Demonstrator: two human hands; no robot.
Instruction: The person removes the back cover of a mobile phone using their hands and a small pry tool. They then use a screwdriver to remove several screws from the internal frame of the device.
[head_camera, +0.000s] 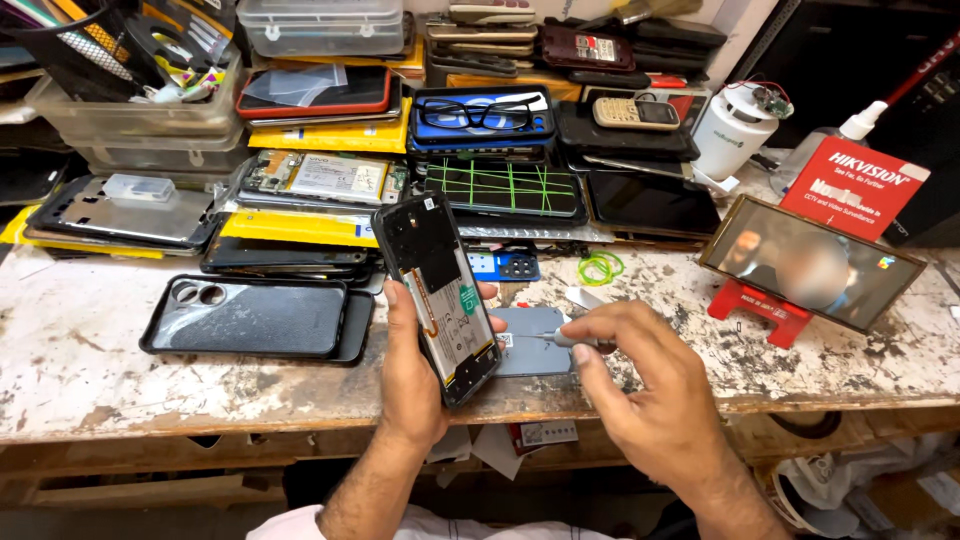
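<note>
Black and bare at the back, the phone (440, 295) stands tilted in my left hand (415, 365), over the front edge of the bench (120, 380). My fingers wrap its far side and my thumb lies along the near one, a firm grasp. Its back cover is already off: I see the battery with its pale label, an orange flex strip down the left side, and a dark plate over the upper half. The frame and inner parts still look to be in place, so I judge the opening done and the stripping inside barely begun.

My right hand (640, 385) pinches a thin screwdriver (565, 339) between thumb and fingers, its tip pointing left toward the phone's lower right edge. Whether the tip touches the phone I cannot tell; the phone's rim hides it.

Just behind lies a grey pad (530, 340), partly covered by phone and hand. To the left rests a black case (245, 317), face down. Green bands (598, 266) sit further back, and a phone on a red stand (810, 262) plays to my right, its picture blurred. Behind, stacked phones and glasses (487, 113) crowd the wall; the piles are cut off at the top. Any loose screws are too small to make out.
</note>
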